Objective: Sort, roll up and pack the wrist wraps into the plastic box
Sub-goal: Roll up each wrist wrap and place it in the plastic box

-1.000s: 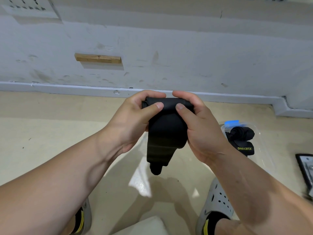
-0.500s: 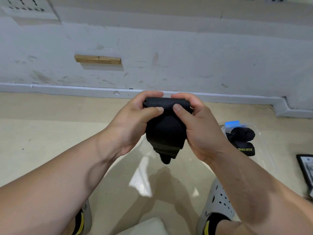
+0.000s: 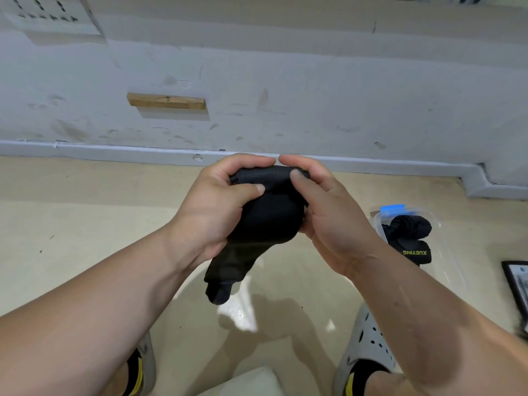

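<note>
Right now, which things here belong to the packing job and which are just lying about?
Job: wrap held in left hand and right hand; box; rolled wraps in it.
Lying about: wooden block on wall; dark frame at right edge.

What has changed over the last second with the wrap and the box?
The left hand and right hand kept gripping the wrist wrap and rolling it; its loose tail swung toward the left. The plastic box with rolled wraps stayed put.
</note>
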